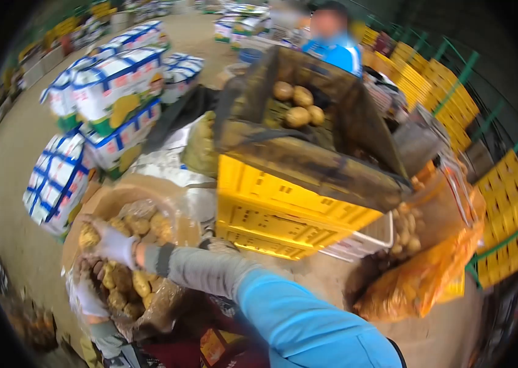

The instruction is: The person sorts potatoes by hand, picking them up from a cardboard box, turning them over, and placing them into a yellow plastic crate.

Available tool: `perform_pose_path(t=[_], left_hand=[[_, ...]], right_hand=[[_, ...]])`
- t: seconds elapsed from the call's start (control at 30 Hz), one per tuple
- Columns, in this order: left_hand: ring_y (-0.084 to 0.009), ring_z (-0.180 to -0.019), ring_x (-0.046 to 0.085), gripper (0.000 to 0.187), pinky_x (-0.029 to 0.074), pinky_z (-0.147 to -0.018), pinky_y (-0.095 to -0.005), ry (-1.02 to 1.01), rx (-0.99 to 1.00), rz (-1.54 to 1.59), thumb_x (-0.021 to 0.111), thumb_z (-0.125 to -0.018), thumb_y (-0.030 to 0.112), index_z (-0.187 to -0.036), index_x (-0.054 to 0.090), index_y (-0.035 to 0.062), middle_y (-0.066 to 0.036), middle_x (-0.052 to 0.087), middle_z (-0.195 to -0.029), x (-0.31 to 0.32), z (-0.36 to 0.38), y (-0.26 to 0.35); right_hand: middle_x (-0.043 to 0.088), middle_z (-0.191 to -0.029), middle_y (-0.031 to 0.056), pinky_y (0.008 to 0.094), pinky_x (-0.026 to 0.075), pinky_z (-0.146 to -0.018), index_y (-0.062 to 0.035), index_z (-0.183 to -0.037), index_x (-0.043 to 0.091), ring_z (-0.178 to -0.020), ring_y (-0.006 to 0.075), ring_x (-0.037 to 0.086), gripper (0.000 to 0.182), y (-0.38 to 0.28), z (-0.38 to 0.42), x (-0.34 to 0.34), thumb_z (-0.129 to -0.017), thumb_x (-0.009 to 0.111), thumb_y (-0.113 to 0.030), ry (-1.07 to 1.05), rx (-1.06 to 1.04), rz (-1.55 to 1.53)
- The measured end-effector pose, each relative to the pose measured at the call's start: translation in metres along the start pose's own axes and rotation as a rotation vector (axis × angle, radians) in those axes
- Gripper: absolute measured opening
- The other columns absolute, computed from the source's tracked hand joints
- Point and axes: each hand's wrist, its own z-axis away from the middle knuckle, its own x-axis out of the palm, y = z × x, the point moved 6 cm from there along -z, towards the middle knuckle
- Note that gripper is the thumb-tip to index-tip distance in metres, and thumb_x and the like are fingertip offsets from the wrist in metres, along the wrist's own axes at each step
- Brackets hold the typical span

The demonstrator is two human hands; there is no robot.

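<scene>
The right arm reaches across to the left. The gloved right hand (pixel 117 244) points into the box (pixel 121 191), its fingers touching 1 potato (pixel 89 238) at the left side. It is hard to tell if they squeeze it. The gloved left hand (pixel 90 299) is lower, by the box's left edge; its grip cannot be told. Red marks on the white bags (pixel 109 86) are too blurry to read.

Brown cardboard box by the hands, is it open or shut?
Open: the brown cardboard box has no lid across it, and rounded yellow-brown potatoes show inside.
</scene>
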Motion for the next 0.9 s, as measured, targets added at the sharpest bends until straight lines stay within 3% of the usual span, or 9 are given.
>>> perform_pose_path(t=[0.07,0.27,0.33,0.5,0.63,0.7,0.73,0.83,0.9], left_hand=[[-0.0213,-0.132,0.047,0.056,0.040,-0.099,-0.0364,0.008,0.095,-0.188,0.056,-0.096,0.023,-0.148,0.040,0.0127,-0.011,0.046,-0.147,0.053,0.032,0.040],[-0.0208,-0.134,0.045,0.053,0.036,-0.105,-0.0398,-0.184,-0.023,-0.167,0.051,-0.099,0.034,-0.147,0.043,0.0131,-0.006,0.046,-0.148,0.008,0.003,-0.012],[-0.0203,-0.134,0.045,0.054,0.036,-0.105,-0.0397,-0.277,-0.075,-0.090,0.050,-0.100,0.039,-0.146,0.044,0.0113,-0.006,0.049,-0.146,0.004,-0.004,-0.031],[-0.0204,-0.130,0.048,0.058,0.037,-0.106,-0.0395,-0.253,-0.101,-0.135,0.049,-0.099,0.049,-0.141,0.050,0.0082,-0.008,0.053,-0.142,-0.029,-0.029,-0.066],[-0.0214,-0.123,0.053,0.058,0.042,-0.102,-0.0385,-0.175,-0.161,-0.029,0.050,-0.098,0.050,-0.138,0.053,0.0071,-0.008,0.054,-0.139,-0.049,-0.050,-0.090],[-0.0201,-0.114,0.057,0.049,0.046,-0.096,-0.0371,-0.120,-0.133,-0.079,0.052,-0.098,0.043,-0.131,0.057,0.0072,-0.007,0.059,-0.129,-0.039,-0.040,-0.079],[-0.0194,-0.109,0.059,0.044,0.048,-0.092,-0.0364,-0.087,-0.112,-0.103,0.053,-0.098,0.040,-0.127,0.060,0.0073,-0.006,0.061,-0.124,-0.032,-0.029,-0.068],[-0.0175,-0.096,0.064,0.031,0.053,-0.083,-0.0343,0.051,-0.021,-0.131,0.055,-0.098,0.029,-0.116,0.067,0.0074,-0.004,0.068,-0.109,0.009,0.021,-0.019],[-0.0158,-0.094,0.064,0.031,0.053,-0.079,-0.0329,0.094,-0.018,-0.166,0.055,-0.098,0.031,-0.116,0.067,0.0091,-0.004,0.068,-0.106,0.028,0.037,0.004]], right_hand=[[0.041,-0.147,0.0133,0.0316,0.035,-0.111,-0.0086,-0.146,0.038,-0.136,0.0237,0.039,0.082,-0.030,0.011,-0.011,-0.073,0.074,0.005,0.123,-0.099,-0.145],[0.040,-0.143,0.0123,0.0335,0.037,-0.111,-0.0046,-0.148,0.029,-0.132,0.0232,0.041,0.089,-0.224,0.153,-0.106,-0.075,0.079,-0.006,0.278,-0.592,-0.177],[0.040,-0.141,0.0147,0.0358,0.044,-0.106,-0.0036,-0.147,0.028,-0.127,0.0258,0.046,0.089,-0.297,0.239,-0.150,-0.076,0.081,-0.012,0.598,-0.965,0.641],[0.048,-0.127,0.0126,0.0315,0.052,-0.097,-0.0040,-0.143,0.034,-0.112,0.0209,0.055,0.081,-0.397,0.442,-0.237,-0.076,0.080,-0.006,1.353,-0.841,0.838],[0.051,-0.124,0.0118,0.0298,0.050,-0.094,-0.0022,-0.144,0.032,-0.107,0.0188,0.056,0.082,-0.477,0.583,-0.311,-0.081,0.081,-0.017,1.607,-1.075,0.934],[0.051,-0.137,0.0202,0.0322,0.048,-0.097,-0.0003,-0.144,0.038,-0.114,0.0246,0.056,0.078,-0.511,0.680,-0.394,-0.082,0.081,-0.022,2.281,-0.442,1.953],[0.052,-0.136,0.0283,0.0423,0.039,-0.107,0.0020,-0.142,0.042,-0.127,0.0380,0.050,0.065,-0.517,0.721,-0.426,-0.090,0.068,-0.026,2.281,-0.467,1.356],[0.066,-0.110,0.0175,0.0374,0.047,-0.091,0.0029,-0.116,0.060,-0.100,0.0285,0.061,0.039,-0.532,0.685,-0.399,-0.086,0.074,-0.017,2.000,-0.599,1.644],[0.062,-0.098,0.0073,0.0281,0.047,-0.085,0.0027,-0.107,0.061,-0.091,0.0146,0.056,0.022,-0.501,0.636,-0.398,-0.090,0.070,-0.010,1.710,-0.745,1.229]])
